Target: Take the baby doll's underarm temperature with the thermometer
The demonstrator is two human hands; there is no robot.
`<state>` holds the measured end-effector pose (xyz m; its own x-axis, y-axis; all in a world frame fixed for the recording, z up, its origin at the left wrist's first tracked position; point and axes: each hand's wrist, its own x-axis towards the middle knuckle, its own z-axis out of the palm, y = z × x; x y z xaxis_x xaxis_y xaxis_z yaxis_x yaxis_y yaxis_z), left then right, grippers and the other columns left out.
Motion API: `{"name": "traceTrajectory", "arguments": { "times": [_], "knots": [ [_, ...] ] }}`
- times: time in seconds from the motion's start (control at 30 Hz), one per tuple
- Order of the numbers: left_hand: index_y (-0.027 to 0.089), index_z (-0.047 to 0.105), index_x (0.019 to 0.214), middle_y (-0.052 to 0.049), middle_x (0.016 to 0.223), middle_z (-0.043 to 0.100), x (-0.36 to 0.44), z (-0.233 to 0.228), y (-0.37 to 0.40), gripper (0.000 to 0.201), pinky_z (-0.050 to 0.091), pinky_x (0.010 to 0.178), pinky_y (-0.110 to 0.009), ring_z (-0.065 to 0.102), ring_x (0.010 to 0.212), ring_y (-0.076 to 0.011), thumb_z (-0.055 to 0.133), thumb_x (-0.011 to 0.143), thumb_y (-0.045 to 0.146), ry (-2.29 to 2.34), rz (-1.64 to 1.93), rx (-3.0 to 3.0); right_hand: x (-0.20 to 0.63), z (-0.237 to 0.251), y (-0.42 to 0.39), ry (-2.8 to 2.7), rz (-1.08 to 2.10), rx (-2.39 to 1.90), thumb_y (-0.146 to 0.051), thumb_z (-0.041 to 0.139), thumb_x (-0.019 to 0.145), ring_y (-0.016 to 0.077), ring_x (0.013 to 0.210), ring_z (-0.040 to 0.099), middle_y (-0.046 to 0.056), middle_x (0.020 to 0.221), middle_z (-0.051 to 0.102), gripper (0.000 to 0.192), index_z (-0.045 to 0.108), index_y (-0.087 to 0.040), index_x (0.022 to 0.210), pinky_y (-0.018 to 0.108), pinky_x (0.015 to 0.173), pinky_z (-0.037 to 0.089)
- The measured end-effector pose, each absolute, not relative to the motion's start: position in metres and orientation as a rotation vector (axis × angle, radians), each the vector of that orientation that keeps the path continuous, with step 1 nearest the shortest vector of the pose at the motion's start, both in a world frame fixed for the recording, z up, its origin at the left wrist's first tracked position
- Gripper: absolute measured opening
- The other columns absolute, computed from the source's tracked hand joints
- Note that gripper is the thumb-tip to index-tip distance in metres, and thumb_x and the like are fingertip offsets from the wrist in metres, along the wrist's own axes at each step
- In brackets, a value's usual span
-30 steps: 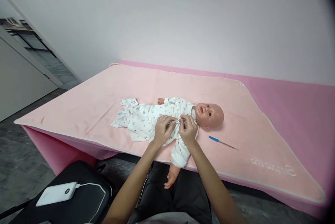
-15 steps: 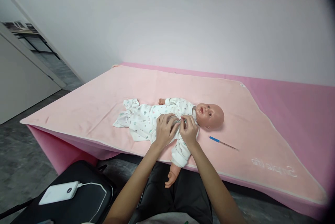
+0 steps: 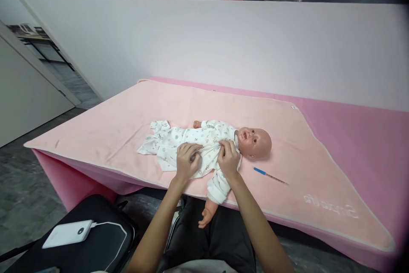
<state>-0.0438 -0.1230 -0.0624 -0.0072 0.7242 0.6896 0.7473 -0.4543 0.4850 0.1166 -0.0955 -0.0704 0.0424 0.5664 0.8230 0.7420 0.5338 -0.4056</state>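
Observation:
A baby doll [image 3: 255,142] lies on its back on a pale pink blanket [image 3: 105,124], head to the right. It wears white printed baby clothes [image 3: 179,136]; one arm hangs over the near edge. My left hand [image 3: 188,160] pinches the cloth at the doll's middle, pulling it into a fold. Up at the chest, near the neck, my right hand [image 3: 228,158] pinches the front edge of the same clothes. The fabric is drawn taut between both hands. Whatever fastening lies under my fingertips is too small to make out.
A blue-handled thin stick [image 3: 268,175] lies on the blanket below the doll's head. Pink cloth [image 3: 367,136] covers the table beneath, against a white wall [image 3: 204,43]. At lower left, a white power bank [image 3: 67,234] with a cable rests on a black case [image 3: 105,213].
My left hand has moved left, away from my right hand, along the clothes towards the doll's waist. My right hand stays at the chest. The view has shifted slightly.

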Motion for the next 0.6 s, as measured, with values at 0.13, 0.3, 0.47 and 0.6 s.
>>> {"name": "traceTrajectory", "arguments": {
  "times": [0.13,0.3,0.47,0.6],
  "knots": [
    [0.023,0.064,0.097,-0.003,0.091,0.065,-0.055,-0.066,-0.129,0.026,0.041,0.088,-0.038,0.056,0.089,-0.0192,0.044,0.083,0.016,-1.687,-1.514,-2.214,0.107,-0.068,-0.103,-1.882,-0.393,-1.041,-0.011,0.04,0.086,0.0126,0.072,0.062,0.009,0.107,0.063,0.031,0.06,-0.021,0.108,0.023,0.054,0.042],
    [0.024,0.067,0.095,-0.002,0.094,0.066,-0.052,-0.063,-0.131,0.028,0.039,0.091,-0.039,0.055,0.091,-0.0183,0.042,0.085,0.015,-1.654,-1.498,-2.243,0.099,-0.061,-0.109,-2.088,-0.403,-0.996,-0.017,0.044,0.089,0.013,0.076,0.061,0.006,0.096,0.066,0.02,0.058,-0.019,0.103,0.023,0.056,0.04],
    [0.026,0.068,0.099,-0.003,0.108,0.064,-0.052,-0.068,-0.129,0.031,0.041,0.09,-0.041,0.054,0.1,-0.0202,0.044,0.084,0.013,-1.708,-1.507,-2.134,0.1,-0.059,-0.111,-2.085,-0.352,-1.008,-0.019,0.045,0.088,0.012,0.068,0.056,0.003,0.076,0.06,0.012,0.057,-0.019,0.086,0.024,0.054,0.035],
    [0.027,0.069,0.097,-0.002,0.11,0.063,-0.052,-0.069,-0.129,0.032,0.04,0.091,-0.042,0.053,0.102,-0.0207,0.044,0.084,0.012,-1.738,-1.474,-2.149,0.102,-0.061,-0.111,-2.065,-0.313,-0.976,-0.021,0.046,0.088,0.0119,0.067,0.054,0.003,0.075,0.058,0.012,0.057,-0.019,0.083,0.023,0.054,0.034]
  ]
}}
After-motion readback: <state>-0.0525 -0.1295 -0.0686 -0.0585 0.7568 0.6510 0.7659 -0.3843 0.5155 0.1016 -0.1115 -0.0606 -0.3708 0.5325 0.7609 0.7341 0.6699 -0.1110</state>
